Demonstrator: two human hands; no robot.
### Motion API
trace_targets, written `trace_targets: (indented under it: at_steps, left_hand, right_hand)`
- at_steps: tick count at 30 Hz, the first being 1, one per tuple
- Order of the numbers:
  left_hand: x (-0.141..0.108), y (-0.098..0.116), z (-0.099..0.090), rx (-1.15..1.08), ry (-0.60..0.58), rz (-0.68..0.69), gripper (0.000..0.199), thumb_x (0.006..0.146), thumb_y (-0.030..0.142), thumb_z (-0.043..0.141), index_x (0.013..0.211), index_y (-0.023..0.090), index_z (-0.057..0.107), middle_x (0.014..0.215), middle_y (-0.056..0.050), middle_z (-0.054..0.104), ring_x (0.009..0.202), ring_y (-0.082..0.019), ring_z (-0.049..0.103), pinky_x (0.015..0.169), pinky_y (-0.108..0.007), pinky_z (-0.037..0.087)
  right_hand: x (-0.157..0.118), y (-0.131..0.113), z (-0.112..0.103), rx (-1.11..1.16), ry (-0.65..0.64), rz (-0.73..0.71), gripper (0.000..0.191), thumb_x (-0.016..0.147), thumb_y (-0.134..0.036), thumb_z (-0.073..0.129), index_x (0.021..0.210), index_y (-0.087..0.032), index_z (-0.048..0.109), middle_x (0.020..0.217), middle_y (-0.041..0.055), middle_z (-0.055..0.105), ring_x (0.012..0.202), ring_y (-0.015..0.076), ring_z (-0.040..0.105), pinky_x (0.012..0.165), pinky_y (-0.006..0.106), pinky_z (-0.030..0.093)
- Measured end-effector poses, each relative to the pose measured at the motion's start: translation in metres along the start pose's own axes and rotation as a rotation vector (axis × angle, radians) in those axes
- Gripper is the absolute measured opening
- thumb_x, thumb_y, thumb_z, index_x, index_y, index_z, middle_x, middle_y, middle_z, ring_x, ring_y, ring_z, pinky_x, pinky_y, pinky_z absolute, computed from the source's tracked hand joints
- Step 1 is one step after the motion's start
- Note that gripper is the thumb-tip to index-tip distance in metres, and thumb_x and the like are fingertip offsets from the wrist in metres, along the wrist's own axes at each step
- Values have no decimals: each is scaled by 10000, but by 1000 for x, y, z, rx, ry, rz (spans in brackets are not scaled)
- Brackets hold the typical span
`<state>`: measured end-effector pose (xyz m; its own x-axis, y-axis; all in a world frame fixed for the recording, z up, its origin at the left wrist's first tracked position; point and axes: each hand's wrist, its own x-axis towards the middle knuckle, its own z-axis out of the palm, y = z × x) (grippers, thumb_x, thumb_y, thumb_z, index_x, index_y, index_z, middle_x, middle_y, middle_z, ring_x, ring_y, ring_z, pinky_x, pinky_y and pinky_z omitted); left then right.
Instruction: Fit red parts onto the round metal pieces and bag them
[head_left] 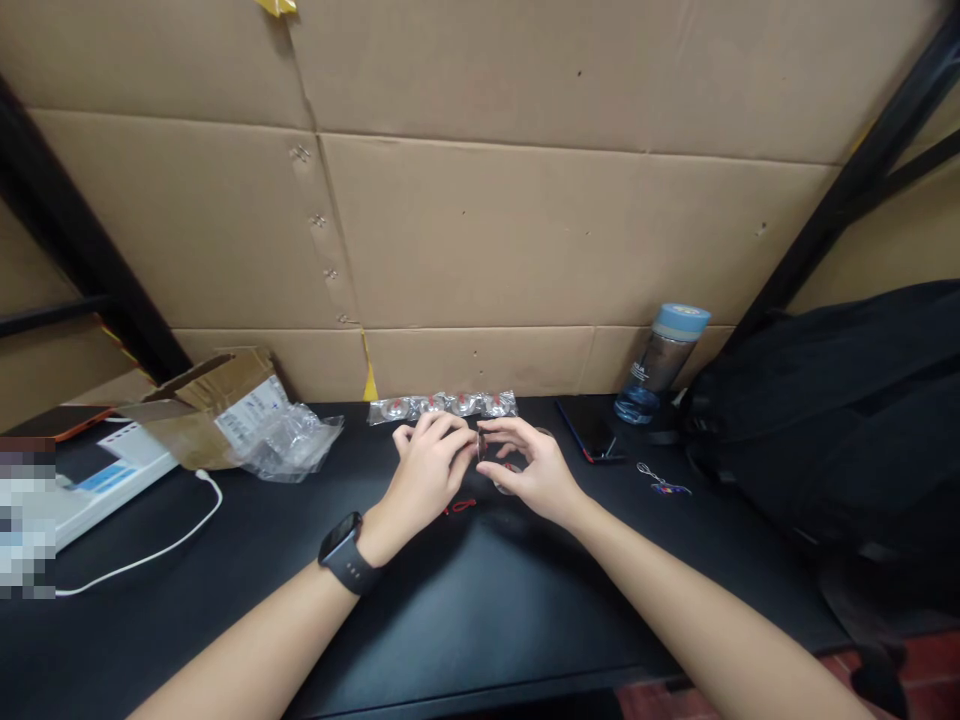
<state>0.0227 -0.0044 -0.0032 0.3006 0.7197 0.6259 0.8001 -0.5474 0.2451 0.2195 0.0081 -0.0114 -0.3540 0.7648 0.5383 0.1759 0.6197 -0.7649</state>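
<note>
A small thin disc (481,446), seen edge-on, stands between my two hands over the black table. The fingertips of my left hand (431,460) close against its left face; a dark watch is on that wrist. My right hand (541,470) pinches its upper and lower edges between fingers and thumb. Beneath the right fingers lies a shiny round piece (508,482), partly hidden. A red cord loop (464,506) rests on the table just below the hands. Behind them, a strip of clear packets (448,405) contains several round pieces with red in them.
At left stand an opened cardboard box (217,405), crumpled clear plastic (296,445) and a white cable (176,548). To the right are a phone (591,430), a blue-lidded bottle (660,365), a small charm on a string (667,487) and a large black bag (840,430). Cardboard walls the back.
</note>
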Motion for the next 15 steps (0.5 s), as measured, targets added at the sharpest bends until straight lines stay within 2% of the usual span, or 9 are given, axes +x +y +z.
trace_targets:
  at_steps: [12, 15]
  left_hand:
    - [-2, 5, 0, 38, 41, 4, 138, 934, 190, 561, 939, 245, 688, 1128, -68, 664, 1156, -279, 506, 855, -426, 284]
    - [-2, 6, -3, 59, 39, 2, 126, 929, 205, 569, 931, 240, 690, 1155, -79, 656, 1182, -296, 494, 878, -447, 291]
  right_hand:
    - [-2, 4, 6, 114, 17, 75, 462, 770, -369, 827, 1151, -241, 598, 1266, 100, 677, 1109, 252, 687, 817, 346, 591]
    - [1, 0, 0, 54, -16, 77, 327, 843, -392, 757, 1086, -229, 609, 1263, 100, 653, 1091, 232, 669, 802, 332, 581]
